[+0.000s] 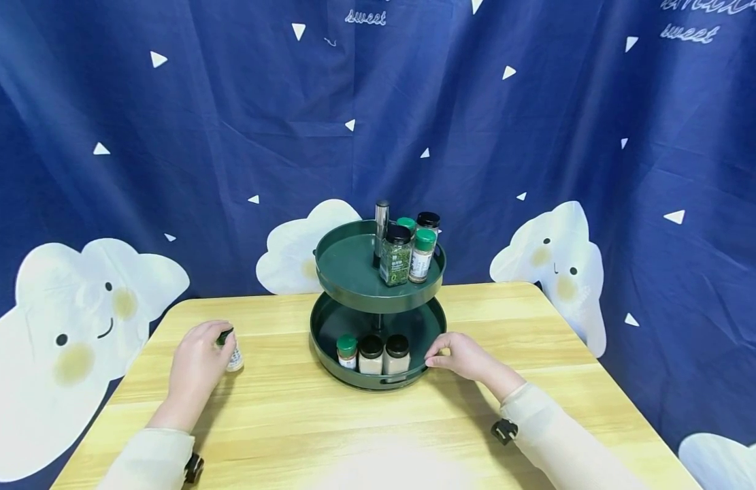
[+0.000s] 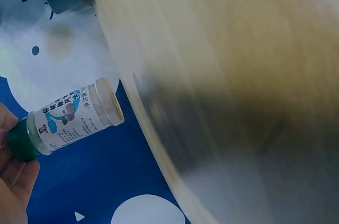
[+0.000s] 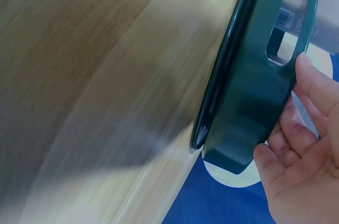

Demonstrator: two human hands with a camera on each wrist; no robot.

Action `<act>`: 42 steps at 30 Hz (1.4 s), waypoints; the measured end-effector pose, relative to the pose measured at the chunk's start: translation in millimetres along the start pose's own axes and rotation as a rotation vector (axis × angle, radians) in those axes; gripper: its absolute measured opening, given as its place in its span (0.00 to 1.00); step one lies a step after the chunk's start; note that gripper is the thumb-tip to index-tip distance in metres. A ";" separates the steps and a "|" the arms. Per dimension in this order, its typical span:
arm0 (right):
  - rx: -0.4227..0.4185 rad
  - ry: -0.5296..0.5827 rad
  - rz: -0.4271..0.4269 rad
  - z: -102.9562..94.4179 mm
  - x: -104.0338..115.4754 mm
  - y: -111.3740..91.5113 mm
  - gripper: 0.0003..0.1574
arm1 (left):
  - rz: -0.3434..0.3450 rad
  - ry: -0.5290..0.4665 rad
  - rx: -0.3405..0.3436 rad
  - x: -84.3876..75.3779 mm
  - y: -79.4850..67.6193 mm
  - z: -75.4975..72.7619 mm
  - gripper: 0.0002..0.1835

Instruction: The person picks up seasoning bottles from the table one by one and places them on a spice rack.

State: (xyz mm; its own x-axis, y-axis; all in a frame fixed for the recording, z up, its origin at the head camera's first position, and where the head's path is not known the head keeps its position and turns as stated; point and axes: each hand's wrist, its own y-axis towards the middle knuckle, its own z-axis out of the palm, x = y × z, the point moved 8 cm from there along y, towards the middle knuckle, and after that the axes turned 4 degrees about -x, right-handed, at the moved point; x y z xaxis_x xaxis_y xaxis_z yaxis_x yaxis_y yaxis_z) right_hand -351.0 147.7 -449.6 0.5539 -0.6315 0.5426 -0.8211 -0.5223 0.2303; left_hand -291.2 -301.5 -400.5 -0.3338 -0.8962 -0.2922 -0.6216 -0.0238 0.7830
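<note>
My left hand (image 1: 198,357) grips a small spice bottle (image 2: 74,115) by its green cap (image 2: 22,139). The bottle has a white printed label, and its base is held just off the wooden table. At the right front of the dark green two-tier rotating rack (image 1: 380,299), my right hand (image 1: 457,355) pinches the rim of the lower tray (image 3: 251,110), beside its handle slot. Inside that tray stand a green-capped bottle (image 1: 347,352) and two black-capped jars, one on the left (image 1: 371,356) and one on the right (image 1: 397,356).
On the upper tray (image 1: 347,255), a jar of green herbs (image 1: 395,257), a green-capped bottle (image 1: 422,257) and other spice containers crowd the right side around the metal post (image 1: 381,224). A blue curtain (image 1: 231,136) hangs behind the wooden table (image 1: 280,422).
</note>
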 end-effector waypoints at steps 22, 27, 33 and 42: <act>0.004 0.013 -0.012 -0.1 0.3 0.2 0.03 | 0.020 -0.006 -0.004 -25.7 8.2 -0.7 0.10; 0.004 0.010 -0.019 0.6 -0.4 0.7 0.03 | 0.023 -0.011 -0.005 -30.5 9.0 -0.6 0.10; 0.001 0.007 -0.017 0.4 -0.7 0.6 0.03 | 0.034 -0.025 -0.001 -37.2 9.5 0.1 0.11; 0.000 0.009 -0.015 0.7 -0.8 0.6 0.03 | 0.072 -0.060 -0.019 -50.6 9.2 1.9 0.10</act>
State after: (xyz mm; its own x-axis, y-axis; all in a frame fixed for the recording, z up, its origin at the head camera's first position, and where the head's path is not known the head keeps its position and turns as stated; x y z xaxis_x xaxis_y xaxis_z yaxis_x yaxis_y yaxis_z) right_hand -351.8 147.5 -450.4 0.5650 -0.6185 0.5462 -0.8127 -0.5317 0.2386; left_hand -281.3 -255.6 -379.6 -0.4196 -0.8675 -0.2670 -0.5811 0.0308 0.8133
